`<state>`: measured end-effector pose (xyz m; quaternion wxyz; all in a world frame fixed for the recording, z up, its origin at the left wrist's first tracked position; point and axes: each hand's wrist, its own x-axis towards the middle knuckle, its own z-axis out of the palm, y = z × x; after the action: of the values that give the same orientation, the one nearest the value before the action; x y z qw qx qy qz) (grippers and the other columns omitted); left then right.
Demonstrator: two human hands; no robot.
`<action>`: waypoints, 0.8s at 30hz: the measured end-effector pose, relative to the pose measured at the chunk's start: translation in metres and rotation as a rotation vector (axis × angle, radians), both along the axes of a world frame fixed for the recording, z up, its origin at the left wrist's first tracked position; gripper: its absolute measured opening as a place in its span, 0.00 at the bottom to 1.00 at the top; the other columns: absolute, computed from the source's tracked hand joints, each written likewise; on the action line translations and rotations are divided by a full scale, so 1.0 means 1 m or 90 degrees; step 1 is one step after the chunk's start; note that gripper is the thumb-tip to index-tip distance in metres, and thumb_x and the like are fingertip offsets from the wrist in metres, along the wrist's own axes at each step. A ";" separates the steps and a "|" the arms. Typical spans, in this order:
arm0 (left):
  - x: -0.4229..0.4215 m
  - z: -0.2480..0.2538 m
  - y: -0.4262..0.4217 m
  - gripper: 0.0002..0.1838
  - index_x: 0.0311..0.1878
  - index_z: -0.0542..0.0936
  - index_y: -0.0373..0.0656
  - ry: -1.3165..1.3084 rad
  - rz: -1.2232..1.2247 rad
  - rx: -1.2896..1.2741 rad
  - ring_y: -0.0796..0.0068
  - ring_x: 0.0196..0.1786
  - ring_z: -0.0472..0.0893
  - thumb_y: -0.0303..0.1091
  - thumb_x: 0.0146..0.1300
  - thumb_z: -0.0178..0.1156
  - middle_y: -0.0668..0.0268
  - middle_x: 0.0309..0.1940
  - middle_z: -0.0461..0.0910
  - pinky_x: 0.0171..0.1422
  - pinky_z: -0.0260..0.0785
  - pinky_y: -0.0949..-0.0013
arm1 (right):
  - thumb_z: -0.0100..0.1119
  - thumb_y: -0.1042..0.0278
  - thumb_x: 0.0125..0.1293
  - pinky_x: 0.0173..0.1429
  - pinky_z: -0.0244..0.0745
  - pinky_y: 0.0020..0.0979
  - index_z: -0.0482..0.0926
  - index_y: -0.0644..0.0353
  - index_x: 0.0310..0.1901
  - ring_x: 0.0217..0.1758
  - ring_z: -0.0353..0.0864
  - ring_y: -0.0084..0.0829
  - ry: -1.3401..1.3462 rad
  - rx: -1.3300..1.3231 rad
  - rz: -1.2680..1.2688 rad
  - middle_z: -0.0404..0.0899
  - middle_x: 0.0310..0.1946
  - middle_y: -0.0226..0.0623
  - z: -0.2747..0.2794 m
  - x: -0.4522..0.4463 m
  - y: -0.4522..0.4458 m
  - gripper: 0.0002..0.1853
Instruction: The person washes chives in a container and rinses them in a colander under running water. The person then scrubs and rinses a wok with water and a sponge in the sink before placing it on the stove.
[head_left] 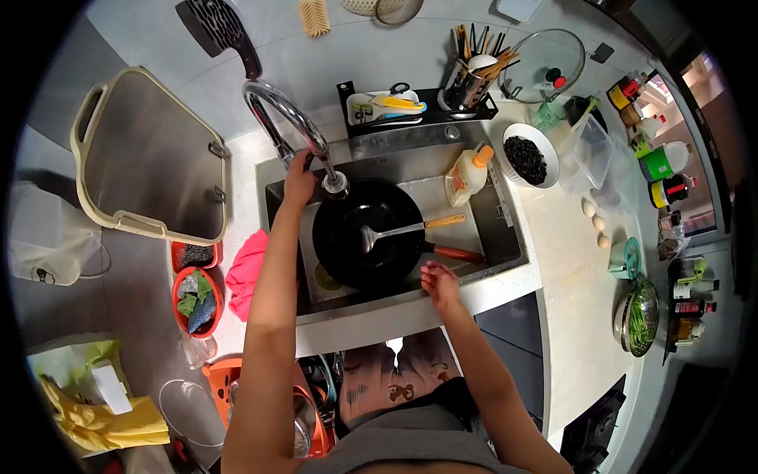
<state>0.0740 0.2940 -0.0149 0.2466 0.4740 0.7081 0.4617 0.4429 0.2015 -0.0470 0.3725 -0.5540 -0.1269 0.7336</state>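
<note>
My left hand reaches up to the chrome faucet at the sink's back left, its fingers closed at the lower part of it. Below the spout, a black wok sits in the steel sink. A metal spatula with a wooden handle lies across the wok. My right hand hovers by the sink's front edge, just below the wok's reddish wooden handle. Its fingers are loosely bent and apart, holding nothing. I cannot make out running water.
A soap bottle stands in the sink's back right. Right of it sit a white bowl of dark food, eggs and a strainer of greens. A cutting board and a pink cloth are on the left.
</note>
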 end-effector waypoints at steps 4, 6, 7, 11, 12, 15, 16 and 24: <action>0.000 0.019 -0.024 0.30 0.57 0.63 0.44 0.164 -0.114 0.012 0.56 0.54 0.69 0.20 0.45 0.48 0.54 0.49 0.70 0.56 0.60 0.65 | 0.50 0.74 0.56 0.29 0.71 0.21 0.73 0.59 0.39 0.26 0.74 0.21 -0.046 -0.008 0.029 0.78 0.31 0.34 0.003 -0.003 0.000 0.08; 0.022 0.033 -0.041 0.29 0.56 0.65 0.45 0.198 -0.143 0.161 0.57 0.51 0.70 0.22 0.45 0.53 0.57 0.47 0.71 0.54 0.61 0.65 | 0.49 0.74 0.56 0.30 0.71 0.20 0.73 0.59 0.39 0.27 0.74 0.20 -0.063 -0.013 0.047 0.78 0.32 0.34 0.010 -0.006 0.003 0.08; 0.036 0.046 -0.048 0.29 0.55 0.66 0.45 0.216 -0.160 0.234 0.57 0.49 0.71 0.24 0.45 0.56 0.58 0.45 0.72 0.53 0.62 0.64 | 0.49 0.74 0.56 0.30 0.71 0.20 0.73 0.59 0.39 0.27 0.74 0.20 -0.061 -0.011 0.058 0.78 0.32 0.34 0.010 -0.007 0.004 0.09; 0.058 0.057 -0.052 0.25 0.52 0.71 0.42 0.125 -0.180 0.127 0.67 0.46 0.73 0.28 0.48 0.64 0.62 0.43 0.74 0.51 0.63 0.68 | 0.48 0.74 0.56 0.31 0.72 0.21 0.73 0.59 0.39 0.28 0.74 0.21 -0.045 -0.005 0.090 0.78 0.32 0.33 0.000 -0.006 0.002 0.09; 0.063 0.054 -0.050 0.24 0.51 0.71 0.42 0.066 -0.168 0.117 0.68 0.43 0.73 0.28 0.48 0.63 0.63 0.41 0.74 0.50 0.64 0.69 | 0.48 0.74 0.56 0.32 0.72 0.21 0.73 0.59 0.40 0.28 0.74 0.21 -0.040 -0.002 0.098 0.78 0.32 0.33 -0.002 -0.005 0.002 0.09; 0.074 0.050 -0.042 0.20 0.47 0.74 0.42 0.052 -0.111 0.128 0.69 0.35 0.73 0.31 0.48 0.63 0.62 0.34 0.74 0.42 0.66 0.70 | 0.48 0.74 0.56 0.32 0.72 0.22 0.73 0.58 0.40 0.28 0.74 0.22 -0.050 -0.011 0.096 0.78 0.32 0.34 -0.005 -0.002 -0.003 0.09; 0.076 0.054 -0.041 0.19 0.45 0.74 0.41 0.108 -0.076 0.108 0.67 0.34 0.73 0.32 0.48 0.64 0.61 0.34 0.74 0.41 0.65 0.69 | 0.48 0.74 0.56 0.32 0.72 0.22 0.73 0.58 0.40 0.28 0.74 0.21 -0.053 -0.015 0.094 0.78 0.32 0.33 -0.004 -0.001 -0.004 0.09; 0.090 0.064 -0.052 0.21 0.44 0.73 0.41 0.029 -0.053 0.094 0.63 0.31 0.75 0.30 0.44 0.63 0.61 0.29 0.78 0.37 0.67 0.66 | 0.49 0.75 0.55 0.32 0.72 0.23 0.72 0.59 0.39 0.27 0.74 0.22 -0.056 -0.003 0.070 0.78 0.32 0.34 0.010 0.005 -0.003 0.09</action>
<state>0.1643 0.2424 0.0490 0.2139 0.5300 0.6574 0.4911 0.4481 0.1981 -0.0371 0.3246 -0.5787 -0.1714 0.7283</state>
